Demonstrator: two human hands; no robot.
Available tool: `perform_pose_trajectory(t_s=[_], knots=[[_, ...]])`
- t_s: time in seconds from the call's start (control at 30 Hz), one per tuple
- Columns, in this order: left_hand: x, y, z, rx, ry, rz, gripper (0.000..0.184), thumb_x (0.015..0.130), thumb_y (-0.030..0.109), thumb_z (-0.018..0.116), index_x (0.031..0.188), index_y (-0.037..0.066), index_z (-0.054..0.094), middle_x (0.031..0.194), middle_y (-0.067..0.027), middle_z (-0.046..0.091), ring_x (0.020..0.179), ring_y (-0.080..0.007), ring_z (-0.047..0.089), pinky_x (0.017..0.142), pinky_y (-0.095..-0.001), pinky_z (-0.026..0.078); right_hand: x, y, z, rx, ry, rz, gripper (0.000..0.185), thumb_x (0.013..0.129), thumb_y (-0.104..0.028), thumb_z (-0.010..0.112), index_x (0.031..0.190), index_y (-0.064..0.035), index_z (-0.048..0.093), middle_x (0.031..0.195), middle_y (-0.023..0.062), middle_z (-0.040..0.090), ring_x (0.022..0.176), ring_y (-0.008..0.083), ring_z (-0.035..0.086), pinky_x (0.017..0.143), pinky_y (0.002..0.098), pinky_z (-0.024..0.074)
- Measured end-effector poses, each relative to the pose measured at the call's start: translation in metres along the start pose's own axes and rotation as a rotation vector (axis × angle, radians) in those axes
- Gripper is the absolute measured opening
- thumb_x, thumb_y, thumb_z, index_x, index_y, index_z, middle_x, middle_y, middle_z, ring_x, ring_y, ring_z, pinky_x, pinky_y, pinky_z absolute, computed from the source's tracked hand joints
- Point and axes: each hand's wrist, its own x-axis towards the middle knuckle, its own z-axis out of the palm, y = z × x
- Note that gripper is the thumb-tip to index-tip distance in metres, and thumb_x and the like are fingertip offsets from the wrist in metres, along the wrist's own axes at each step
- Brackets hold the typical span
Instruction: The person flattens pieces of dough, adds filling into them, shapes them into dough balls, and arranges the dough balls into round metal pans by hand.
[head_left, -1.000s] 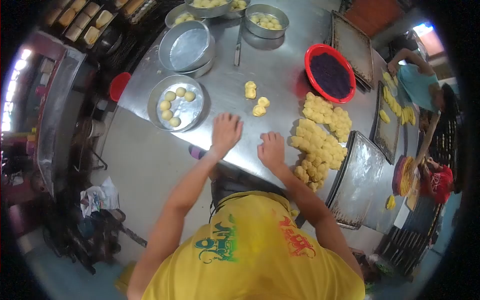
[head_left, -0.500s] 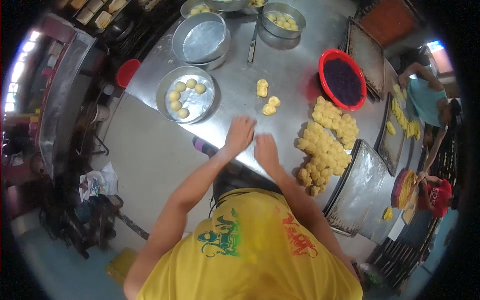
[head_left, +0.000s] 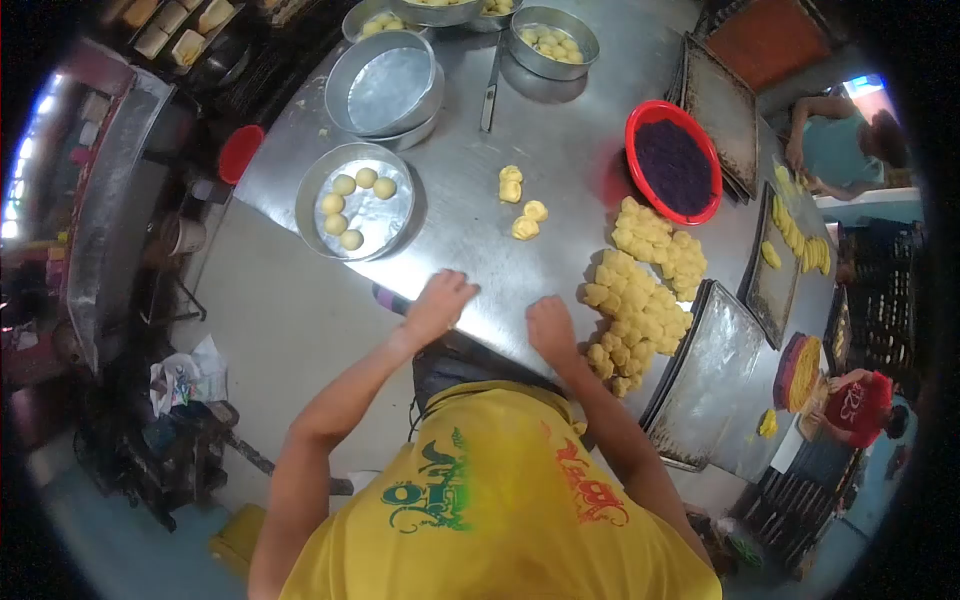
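Observation:
My left hand is curled at the near edge of the metal table, just below the round pan with several dough balls in it. To its right my right hand is curled on the table, near the heap of yellow dough pieces. Whatever either hand may hold is hidden under the fingers. Beyond the hands lie small yellow dough pieces, touched by neither hand. A red bowl of dark purple filling stands at the right.
Empty round pans and pans of dough balls stand at the back, beside a knife. Baking trays lie at the right. Two people, one in a teal shirt and one in red, are at the far right.
My hands were close together half a second ago and are now farther apart, my left hand lower and nearer the table edge. The person in teal has shifted posture.

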Motion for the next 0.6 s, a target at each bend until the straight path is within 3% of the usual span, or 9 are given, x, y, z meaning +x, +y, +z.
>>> perform_pose_trajectory(t_s=[0.07, 0.13, 0.23, 0.3, 0.37, 0.4, 0.43, 0.53, 0.6], knots=[[0.025, -0.001, -0.029, 0.038, 0.047, -0.091, 0.026, 0.082, 0.007, 0.061, 0.107, 0.009, 0.066, 0.100, -0.0133, 0.056, 0.098, -0.0325, 0.055, 0.082, -0.0458, 0.044, 0.019, 0.017, -0.011, -0.152, -0.021, 0.056, 0.005, 0.080, -0.010, 0.064, 0.084, -0.0091, 0.066, 0.088, 0.0130, 0.061, 0.094, 0.0333, 0.059, 0.083, 0.0460, 0.0461], [0.068, -0.001, -0.021, 0.098, 0.176, -0.186, 0.021, 0.082, 0.009, 0.062, 0.103, 0.008, 0.065, 0.103, -0.0129, 0.058, 0.101, -0.0334, 0.055, 0.085, -0.0452, 0.042, 0.068, 0.006, -0.007, -0.154, 0.139, 0.060, 0.005, 0.081, -0.011, 0.062, 0.084, -0.0090, 0.066, 0.086, 0.0100, 0.061, 0.094, 0.0313, 0.059, 0.082, 0.0447, 0.0454], [0.100, 0.026, 0.000, -0.067, 0.245, -0.334, 0.019, 0.083, 0.010, 0.062, 0.101, 0.008, 0.066, 0.104, -0.0128, 0.059, 0.105, -0.0339, 0.054, 0.088, -0.0460, 0.042, 0.101, -0.030, -0.002, 0.031, 0.118, 0.205, 0.007, 0.081, -0.010, 0.062, 0.086, -0.0084, 0.066, 0.086, 0.0079, 0.061, 0.095, 0.0298, 0.059, 0.082, 0.0460, 0.0450], [0.101, 0.037, 0.006, -0.264, 0.319, -0.401, 0.021, 0.083, 0.010, 0.062, 0.103, 0.009, 0.068, 0.105, -0.0135, 0.059, 0.106, -0.0341, 0.054, 0.090, -0.0466, 0.042, 0.086, -0.036, 0.005, 0.192, 0.072, 0.320, 0.017, 0.082, -0.012, 0.064, 0.097, -0.0071, 0.069, 0.096, 0.0085, 0.065, 0.100, 0.0292, 0.059, 0.086, 0.0460, 0.0450], [0.087, 0.056, -0.033, -0.173, 0.356, -0.351, 0.025, 0.082, 0.009, 0.063, 0.106, 0.010, 0.070, 0.108, -0.0142, 0.059, 0.109, -0.0342, 0.054, 0.094, -0.0460, 0.043, 0.063, -0.034, -0.003, 0.452, 0.122, 0.377, 0.025, 0.082, -0.013, 0.066, 0.106, -0.0065, 0.070, 0.104, 0.0091, 0.067, 0.104, 0.0298, 0.059, 0.089, 0.0469, 0.0448], [0.078, 0.066, -0.046, -0.134, 0.366, -0.328, 0.027, 0.082, 0.009, 0.064, 0.108, 0.010, 0.070, 0.110, -0.0146, 0.059, 0.110, -0.0343, 0.054, 0.096, -0.0458, 0.043, 0.056, -0.041, -0.017, 0.334, 0.139, 0.318, 0.028, 0.084, -0.014, 0.067, 0.110, -0.0061, 0.070, 0.103, 0.0103, 0.068, 0.102, 0.0311, 0.060, 0.089, 0.0462, 0.0464], [0.060, 0.059, -0.040, -0.196, 0.260, -0.298, 0.028, 0.082, 0.010, 0.066, 0.110, 0.009, 0.070, 0.111, -0.0148, 0.059, 0.110, -0.0347, 0.054, 0.097, -0.0452, 0.043, 0.049, -0.049, -0.034, 0.216, 0.154, 0.261, 0.031, 0.086, -0.015, 0.068, 0.115, -0.0057, 0.069, 0.103, 0.0114, 0.069, 0.100, 0.0325, 0.062, 0.088, 0.0455, 0.0480], [0.012, 0.028, -0.037, -0.397, 0.053, -0.305, 0.031, 0.083, 0.012, 0.071, 0.114, 0.007, 0.069, 0.116, -0.0156, 0.060, 0.112, -0.0357, 0.055, 0.099, -0.0438, 0.045, 0.034, -0.044, -0.039, 0.419, -0.017, 0.387, 0.028, 0.095, -0.020, 0.067, 0.116, -0.0025, 0.069, 0.096, 0.0099, 0.069, 0.091, 0.0267, 0.064, 0.080, 0.0391, 0.0521], [0.006, 0.029, -0.071, -0.569, 0.043, -0.437, 0.033, 0.085, 0.015, 0.076, 0.115, 0.005, 0.068, 0.118, -0.0162, 0.061, 0.113, -0.0364, 0.057, 0.098, -0.0431, 0.047, 0.059, -0.050, -0.040, 0.794, -0.061, 0.693, 0.028, 0.099, -0.023, 0.065, 0.116, -0.0007, 0.068, 0.094, 0.0076, 0.068, 0.088, 0.0206, 0.063, 0.076, 0.0340, 0.0524]])
